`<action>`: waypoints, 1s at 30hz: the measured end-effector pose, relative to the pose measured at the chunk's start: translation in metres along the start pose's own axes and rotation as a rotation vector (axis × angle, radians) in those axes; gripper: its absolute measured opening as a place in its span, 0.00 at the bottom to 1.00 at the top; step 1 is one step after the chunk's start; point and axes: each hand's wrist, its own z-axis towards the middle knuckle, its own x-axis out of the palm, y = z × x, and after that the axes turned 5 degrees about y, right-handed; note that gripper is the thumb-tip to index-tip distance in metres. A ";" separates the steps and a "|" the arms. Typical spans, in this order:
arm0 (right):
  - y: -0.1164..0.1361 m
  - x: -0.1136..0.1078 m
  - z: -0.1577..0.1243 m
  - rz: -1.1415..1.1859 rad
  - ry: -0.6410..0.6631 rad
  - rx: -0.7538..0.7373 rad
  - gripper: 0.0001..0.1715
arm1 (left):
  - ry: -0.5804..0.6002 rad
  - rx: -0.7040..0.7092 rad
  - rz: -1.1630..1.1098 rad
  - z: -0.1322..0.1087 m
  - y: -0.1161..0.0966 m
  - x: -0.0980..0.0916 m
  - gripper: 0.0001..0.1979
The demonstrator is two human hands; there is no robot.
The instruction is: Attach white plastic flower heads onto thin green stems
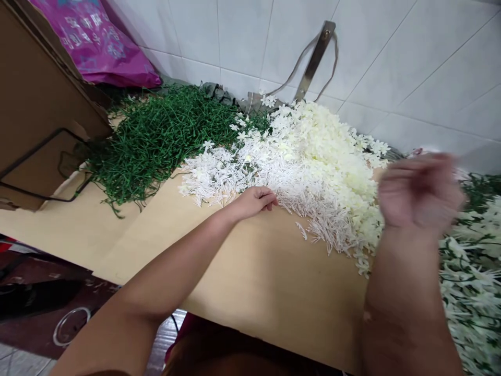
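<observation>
My left hand (pixel 254 202) rests at the near edge of a pile of thin white artificial flower pieces (pixel 289 180). Its fingers are curled together, and whatever may be between them is too small to make out. Cream-white artificial blossoms (pixel 332 146) are heaped just behind and to the right of that pile. Raised over the right side of the table, my right hand (pixel 420 190) is smeared by motion, so its fingers cannot be read. Beneath and beyond it lie white blossoms on green stems (pixel 469 266).
Green plastic stems (pixel 168 136) are heaped at the back left of the wooden table (pixel 250 271). A cardboard box (pixel 43 104) with a black wire frame (pixel 35 151) stands at left, near a purple bag (pixel 105 47). A metal strip (pixel 315 60) leans against the tiled wall (pixel 391 62).
</observation>
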 end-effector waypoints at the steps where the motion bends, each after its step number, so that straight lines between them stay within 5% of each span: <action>1: -0.018 0.012 0.004 -0.106 0.035 0.001 0.10 | -0.004 0.007 0.025 0.000 0.000 0.000 0.12; 3: -0.057 0.040 0.011 -0.389 0.213 0.157 0.06 | 0.001 0.035 0.089 0.000 0.002 0.000 0.12; 7: -0.131 0.093 0.028 -1.039 0.601 0.167 0.04 | 0.030 0.108 0.210 0.000 0.008 0.000 0.13; 13: -0.201 0.116 0.048 -1.732 0.739 0.069 0.13 | 0.030 0.089 0.197 0.001 0.015 -0.002 0.13; 17: -0.200 0.107 0.057 -1.640 0.721 0.070 0.11 | 0.043 0.111 0.132 0.001 0.015 -0.002 0.13; 21: -0.170 0.091 0.055 -1.198 0.528 0.141 0.07 | -0.096 0.140 -0.002 0.004 0.014 -0.002 0.09; 26: -0.127 0.066 0.017 -0.716 0.447 0.460 0.14 | -0.432 0.213 -0.310 0.010 0.015 -0.004 0.11; 30: -0.116 0.051 -0.014 -0.733 0.479 0.528 0.12 | -0.401 0.200 -0.306 0.009 0.012 -0.003 0.12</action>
